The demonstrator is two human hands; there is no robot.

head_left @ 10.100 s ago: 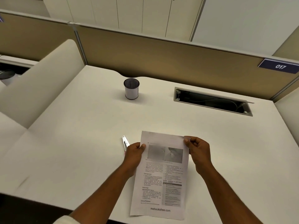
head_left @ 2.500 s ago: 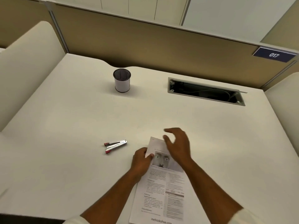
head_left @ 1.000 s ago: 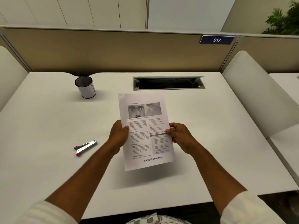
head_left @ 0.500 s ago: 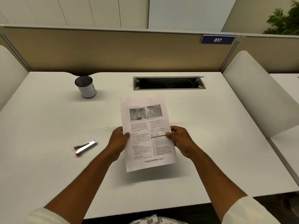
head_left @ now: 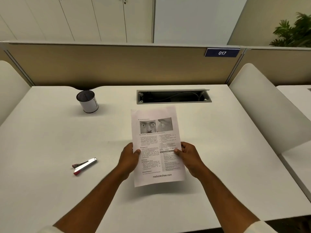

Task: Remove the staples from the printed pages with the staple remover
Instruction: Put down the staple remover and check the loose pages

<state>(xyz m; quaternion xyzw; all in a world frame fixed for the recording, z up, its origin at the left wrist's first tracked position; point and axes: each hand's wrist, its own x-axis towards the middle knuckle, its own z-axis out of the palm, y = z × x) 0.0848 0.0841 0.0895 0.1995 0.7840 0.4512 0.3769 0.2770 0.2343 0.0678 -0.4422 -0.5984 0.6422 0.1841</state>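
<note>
— So where was the remover [head_left: 84, 165]?
— Idle on the desk [head_left: 50, 140], well left of the left hand [head_left: 128, 159]. Both hands pinched the pages [head_left: 157, 145] by their side edges; right hand [head_left: 189, 157] likewise.
— Next?
— Probably free one hand and fetch it; no staple was discernible.

Both forearms are extended forward, converging slightly; the left hand [head_left: 128, 159] is closed on the printed pages [head_left: 157, 145] at their left edge; the right hand [head_left: 189, 157] is closed likewise at the right edge, thumbs laid on top.

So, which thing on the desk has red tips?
The staple remover, lying flat left of the left hand. The pen cup is white with a dark inside.
</note>
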